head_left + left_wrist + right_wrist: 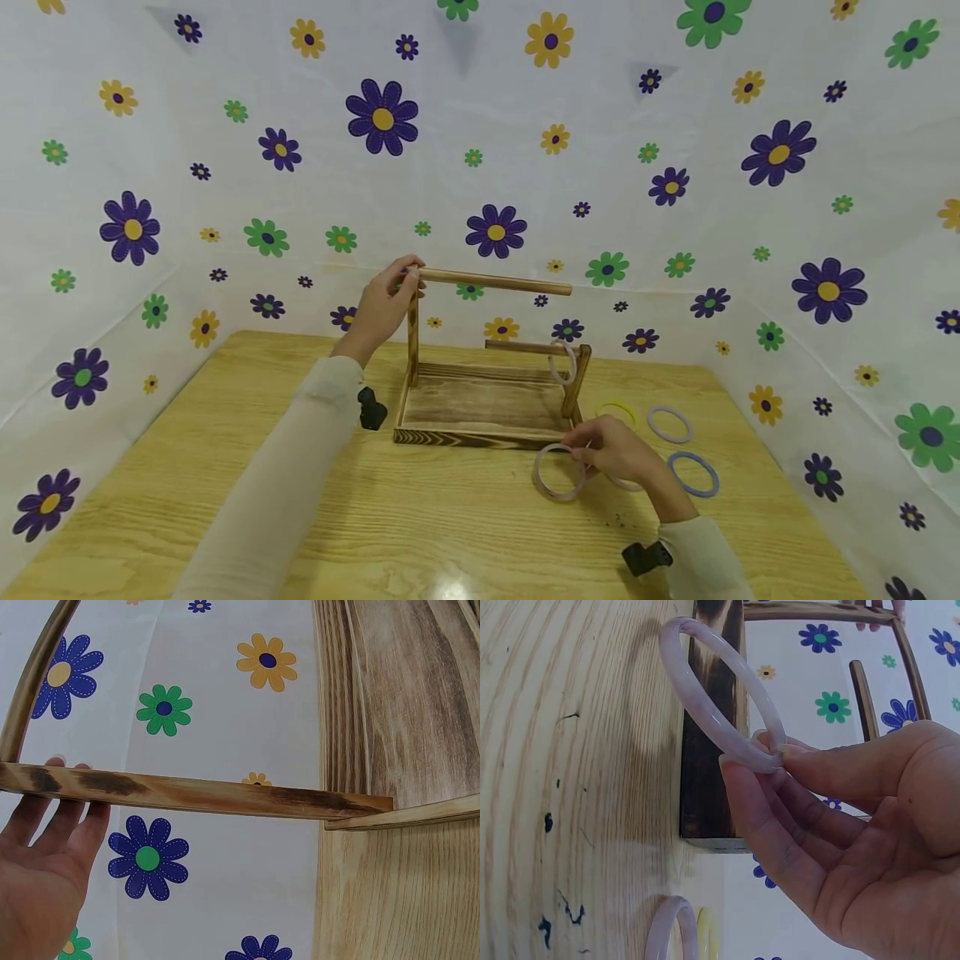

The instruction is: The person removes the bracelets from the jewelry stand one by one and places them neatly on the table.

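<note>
A wooden rack (480, 437) stands on the table, with an upper bar (495, 281) and a shorter lower bar (517, 346) on separate posts. My left hand (384, 304) grips the top of the left post (195, 793), fingers wrapped behind it. At the rack's front right corner, my right hand (618, 454) pinches a pale pink bangle (697, 701) between thumb and fingers. The bangle is tilted, just above the table. Another pale bangle (574, 365) hangs on the lower bar, close to the right post.
Right of the rack lie a yellow bangle (617, 405), a lavender bangle (670, 440) and a blue bangle (712, 475). One more pale bangle (626, 486) is partly hidden under my right hand. A flower-printed sheet (450, 183) encloses the back and sides of the wooden table (420, 533).
</note>
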The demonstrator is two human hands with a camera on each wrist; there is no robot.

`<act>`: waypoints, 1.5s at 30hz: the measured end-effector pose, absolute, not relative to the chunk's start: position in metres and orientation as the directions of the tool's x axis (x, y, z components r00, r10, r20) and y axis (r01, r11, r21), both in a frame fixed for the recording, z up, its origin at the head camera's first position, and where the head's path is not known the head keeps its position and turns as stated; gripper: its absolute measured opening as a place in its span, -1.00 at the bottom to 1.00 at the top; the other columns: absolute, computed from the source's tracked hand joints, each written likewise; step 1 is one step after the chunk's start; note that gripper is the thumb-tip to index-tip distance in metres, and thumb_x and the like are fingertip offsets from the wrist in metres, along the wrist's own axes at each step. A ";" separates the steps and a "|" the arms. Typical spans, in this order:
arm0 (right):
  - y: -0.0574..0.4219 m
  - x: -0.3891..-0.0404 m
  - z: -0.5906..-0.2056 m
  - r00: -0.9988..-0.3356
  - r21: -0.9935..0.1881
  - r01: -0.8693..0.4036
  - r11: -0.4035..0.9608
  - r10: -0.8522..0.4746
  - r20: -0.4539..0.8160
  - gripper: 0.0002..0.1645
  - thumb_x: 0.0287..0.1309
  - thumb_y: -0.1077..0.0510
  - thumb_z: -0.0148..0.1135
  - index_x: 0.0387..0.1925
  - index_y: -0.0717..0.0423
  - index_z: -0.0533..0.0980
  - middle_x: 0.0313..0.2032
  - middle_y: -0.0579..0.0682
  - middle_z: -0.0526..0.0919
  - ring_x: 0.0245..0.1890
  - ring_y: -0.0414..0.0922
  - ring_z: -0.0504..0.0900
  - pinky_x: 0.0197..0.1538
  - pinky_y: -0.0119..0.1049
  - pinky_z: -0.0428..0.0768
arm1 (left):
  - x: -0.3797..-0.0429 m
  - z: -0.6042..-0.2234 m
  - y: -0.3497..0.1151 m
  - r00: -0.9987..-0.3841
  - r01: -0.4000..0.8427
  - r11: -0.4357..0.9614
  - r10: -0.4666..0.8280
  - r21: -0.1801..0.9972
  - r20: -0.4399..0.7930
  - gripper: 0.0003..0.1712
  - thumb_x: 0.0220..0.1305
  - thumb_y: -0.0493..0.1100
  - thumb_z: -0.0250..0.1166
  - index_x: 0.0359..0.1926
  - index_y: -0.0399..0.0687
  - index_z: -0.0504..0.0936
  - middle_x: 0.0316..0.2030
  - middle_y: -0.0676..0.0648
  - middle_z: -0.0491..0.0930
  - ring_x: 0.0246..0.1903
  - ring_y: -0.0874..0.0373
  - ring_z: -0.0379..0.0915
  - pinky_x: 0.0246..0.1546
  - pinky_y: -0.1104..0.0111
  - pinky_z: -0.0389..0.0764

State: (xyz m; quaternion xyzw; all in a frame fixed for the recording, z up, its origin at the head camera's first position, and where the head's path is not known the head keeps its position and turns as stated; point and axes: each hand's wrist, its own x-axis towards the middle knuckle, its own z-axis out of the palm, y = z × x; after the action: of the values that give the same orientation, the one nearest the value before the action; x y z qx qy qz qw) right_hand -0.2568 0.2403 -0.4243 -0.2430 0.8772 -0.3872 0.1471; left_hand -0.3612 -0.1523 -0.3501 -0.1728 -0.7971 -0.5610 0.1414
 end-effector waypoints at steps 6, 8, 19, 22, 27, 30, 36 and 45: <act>0.242 -0.255 -0.423 -0.840 -0.754 -0.302 0.583 -0.536 -0.079 -0.72 0.37 0.41 0.19 0.03 0.51 0.60 -0.15 0.40 0.71 -0.39 -0.07 0.73 -0.34 -0.27 0.77 | -0.360 -0.348 -0.152 -0.902 0.430 0.314 0.116 0.846 0.415 -0.55 0.66 0.11 -0.08 0.38 0.11 0.43 0.09 -0.23 0.59 0.17 -0.14 0.60 0.26 0.05 0.61; 0.243 -0.255 -0.424 -0.841 -0.756 -0.295 0.584 -0.534 -0.084 -0.73 0.37 0.41 0.19 0.03 0.51 0.60 -0.15 0.41 0.71 -0.38 -0.06 0.72 -0.34 -0.23 0.78 | -0.360 -0.348 -0.152 -0.902 0.430 0.311 0.117 0.847 0.415 -0.55 0.66 0.11 -0.08 0.38 0.12 0.44 0.09 -0.23 0.59 0.17 -0.15 0.60 0.27 0.05 0.61; 0.249 -0.260 -0.429 -0.831 -0.766 -0.283 0.577 -0.547 -0.105 -0.74 0.36 0.43 0.17 0.01 0.50 0.61 -0.21 0.37 0.70 -0.39 -0.10 0.69 -0.34 -0.20 0.78 | -0.361 -0.349 -0.152 -0.902 0.432 0.310 0.118 0.847 0.416 -0.53 0.66 0.12 -0.07 0.39 0.09 0.43 0.09 -0.23 0.59 0.18 -0.17 0.59 0.26 0.03 0.61; 0.250 -0.260 -0.429 -0.827 -0.769 -0.279 0.575 -0.551 -0.113 -0.74 0.36 0.43 0.16 0.01 0.51 0.61 -0.18 0.38 0.71 -0.38 -0.08 0.70 -0.33 -0.18 0.78 | -0.361 -0.349 -0.152 -0.900 0.435 0.305 0.120 0.847 0.419 -0.52 0.66 0.12 -0.07 0.39 0.07 0.43 0.10 -0.24 0.58 0.20 -0.20 0.57 0.27 0.04 0.60; 0.252 -0.261 -0.431 -0.825 -0.765 -0.282 0.579 -0.554 -0.115 -0.73 0.35 0.44 0.17 0.02 0.53 0.60 -0.15 0.40 0.72 -0.36 -0.04 0.72 -0.34 -0.19 0.78 | -0.361 -0.350 -0.152 -0.899 0.438 0.296 0.121 0.849 0.421 -0.54 0.66 0.13 -0.07 0.38 0.10 0.44 0.09 -0.25 0.58 0.21 -0.24 0.56 0.28 0.04 0.60; 0.253 -0.262 -0.432 -0.823 -0.762 -0.288 0.580 -0.557 -0.113 -0.73 0.35 0.44 0.17 0.01 0.53 0.61 -0.18 0.38 0.73 -0.39 -0.06 0.72 -0.35 -0.19 0.78 | -0.361 -0.349 -0.152 -0.898 0.439 0.301 0.120 0.846 0.423 -0.54 0.66 0.12 -0.07 0.38 0.10 0.44 0.09 -0.25 0.59 0.19 -0.22 0.57 0.27 0.04 0.60; 0.253 -0.262 -0.432 -0.817 -0.750 -0.307 0.586 -0.566 -0.108 -0.76 0.33 0.44 0.19 -0.03 0.51 0.63 -0.27 0.33 0.75 -0.45 -0.14 0.69 -0.40 -0.19 0.76 | -0.361 -0.349 -0.152 -0.898 0.439 0.308 0.116 0.844 0.425 -0.55 0.66 0.11 -0.07 0.36 0.10 0.44 0.08 -0.25 0.60 0.17 -0.20 0.59 0.25 0.02 0.61; 0.252 -0.261 -0.432 -0.812 -0.730 -0.310 0.609 -0.569 -0.129 -0.78 0.33 0.44 0.20 -0.07 0.49 0.66 -0.27 0.32 0.77 -0.44 -0.16 0.70 -0.40 -0.22 0.76 | -0.361 -0.348 -0.152 -0.897 0.440 0.302 0.117 0.845 0.426 -0.55 0.66 0.11 -0.06 0.36 0.08 0.45 0.07 -0.25 0.60 0.17 -0.22 0.58 0.24 0.02 0.61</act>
State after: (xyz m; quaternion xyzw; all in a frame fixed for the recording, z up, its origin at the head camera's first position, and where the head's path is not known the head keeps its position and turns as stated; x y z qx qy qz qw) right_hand -0.2611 0.2520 -0.4318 -0.2501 0.8792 -0.3650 0.1770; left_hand -0.3607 -0.1521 -0.3481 -0.1755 -0.7940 -0.5641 0.1433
